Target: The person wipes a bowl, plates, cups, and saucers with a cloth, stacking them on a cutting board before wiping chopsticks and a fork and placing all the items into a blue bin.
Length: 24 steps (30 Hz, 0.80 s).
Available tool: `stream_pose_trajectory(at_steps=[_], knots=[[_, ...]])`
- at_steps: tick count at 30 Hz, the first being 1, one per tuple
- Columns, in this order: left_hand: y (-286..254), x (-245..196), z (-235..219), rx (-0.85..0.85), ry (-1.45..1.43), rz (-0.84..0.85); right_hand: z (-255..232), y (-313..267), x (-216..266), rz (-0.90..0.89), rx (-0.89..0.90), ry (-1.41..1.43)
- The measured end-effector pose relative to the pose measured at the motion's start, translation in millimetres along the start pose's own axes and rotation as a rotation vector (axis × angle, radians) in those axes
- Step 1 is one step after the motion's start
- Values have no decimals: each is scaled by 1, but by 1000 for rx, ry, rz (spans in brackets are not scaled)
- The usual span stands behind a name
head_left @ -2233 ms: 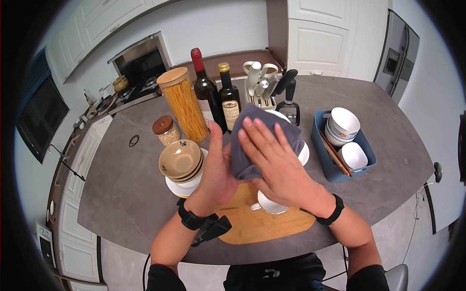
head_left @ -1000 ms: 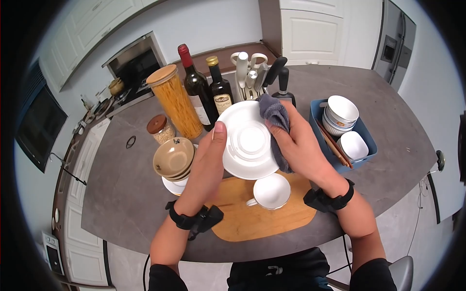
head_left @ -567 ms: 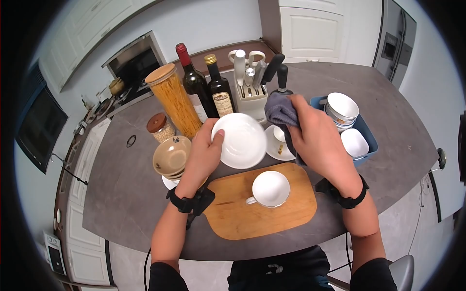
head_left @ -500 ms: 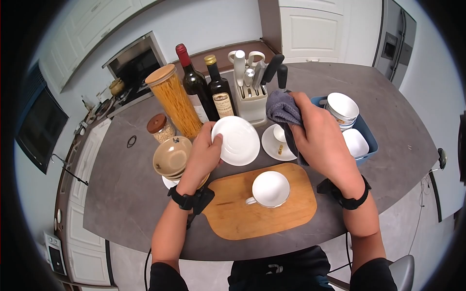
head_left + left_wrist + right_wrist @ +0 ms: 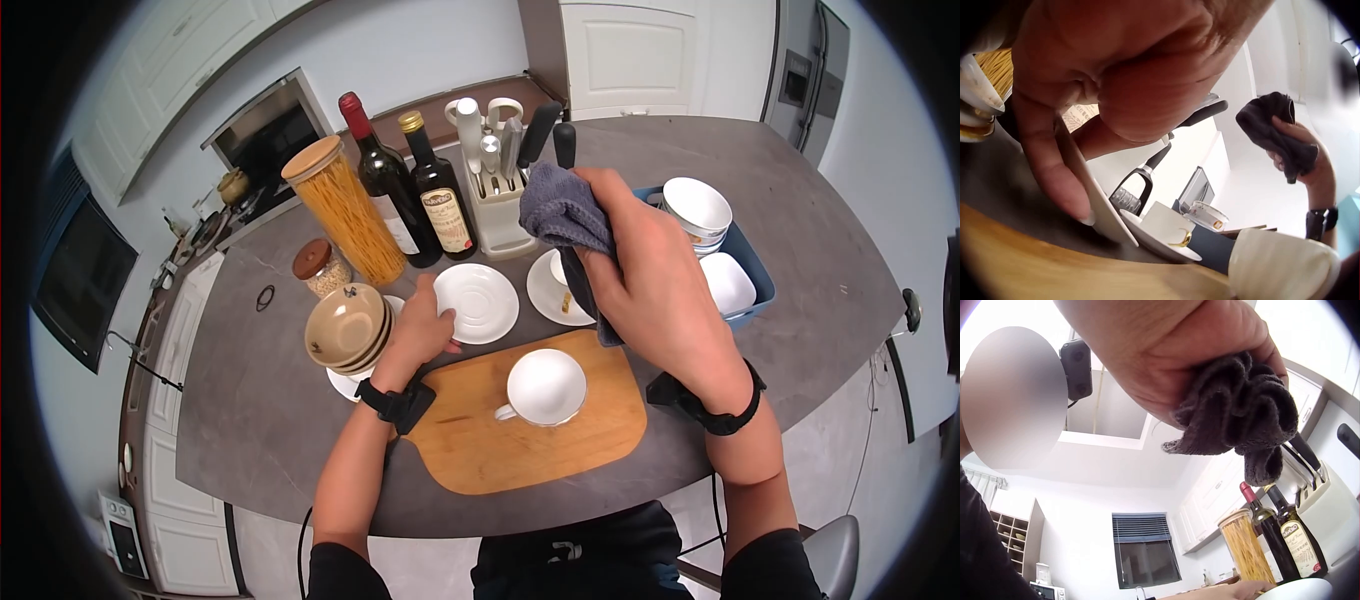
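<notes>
A white saucer (image 5: pixel 477 303) is low over the grey table, behind the wooden board. My left hand (image 5: pixel 422 330) pinches its left edge; in the left wrist view the saucer (image 5: pixel 1094 194) stands tilted between thumb and fingers. My right hand (image 5: pixel 660 280) grips a bunched dark grey cloth (image 5: pixel 566 212) in the air, above a second saucer (image 5: pixel 546 292) with a small white cup partly hidden behind the cloth. In the right wrist view the cloth (image 5: pixel 1238 409) hangs from the fingers. A white cup (image 5: pixel 546 387) rests on the wooden board (image 5: pixel 480 455).
Stacked beige bowls (image 5: pixel 345 325) stand at the left, near a small jar (image 5: pixel 320 267) and a pasta jar (image 5: pixel 345 212). Behind are two bottles (image 5: pixel 443 205) and a knife block (image 5: pixel 505 222). A blue basket (image 5: pixel 752 262) with white bowls is at the right.
The cloth has come off the saucer and stays in my right hand, moved right. My left hand has lowered the saucer toward the table behind the board.
</notes>
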State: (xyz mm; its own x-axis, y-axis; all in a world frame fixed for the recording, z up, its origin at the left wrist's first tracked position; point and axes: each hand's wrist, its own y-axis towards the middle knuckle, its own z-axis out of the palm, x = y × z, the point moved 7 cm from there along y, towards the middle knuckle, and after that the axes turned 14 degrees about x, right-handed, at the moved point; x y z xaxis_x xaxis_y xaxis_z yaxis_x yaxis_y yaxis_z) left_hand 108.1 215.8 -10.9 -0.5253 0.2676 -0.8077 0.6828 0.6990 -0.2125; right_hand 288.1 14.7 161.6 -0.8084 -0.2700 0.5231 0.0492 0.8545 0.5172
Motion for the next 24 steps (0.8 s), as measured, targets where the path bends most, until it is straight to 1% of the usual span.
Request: stream_pose_trajectory(at_steps=[1,2,4,8,10,11,13,14,16,17,19,21,23,24], knots=[[-1,0,-2,-50,100,-23,1,-1,0,3,1,2],[-2,-1,-1,-49,100,-24,0,-1,1,3,-2,-6],[-4,-9,-1,-43,201,-56,-1,-2,2,5,-5,-13],[-1,-4,-2,-61,289,-79,-1,-3,4,-6,-6,-10],[-1,-3,-1,-78,335,-20,-1,-3,4,-18,-10,-7],[1,3,-1,-78,335,-20,0,-3,4,-21,-9,-6],[5,8,0,-122,512,-1,0,-2,4,-24,-8,-5],[6,12,1,-122,512,-1,-1,-2,4,-33,-9,18],[5,7,3,-161,669,30,-1,-2,4,-40,-12,40],[2,6,5,-161,669,30,-1,-2,4,-40,-9,42],[-16,-20,6,-238,827,17,-2,-2,4,-37,-10,43],[-39,-57,14,-242,799,110,-3,-3,6,-51,-20,36],[-59,-93,37,-9,531,285,-2,-3,6,-51,-17,32],[-68,-104,54,135,539,387,-2,-3,6,-56,-15,26]])
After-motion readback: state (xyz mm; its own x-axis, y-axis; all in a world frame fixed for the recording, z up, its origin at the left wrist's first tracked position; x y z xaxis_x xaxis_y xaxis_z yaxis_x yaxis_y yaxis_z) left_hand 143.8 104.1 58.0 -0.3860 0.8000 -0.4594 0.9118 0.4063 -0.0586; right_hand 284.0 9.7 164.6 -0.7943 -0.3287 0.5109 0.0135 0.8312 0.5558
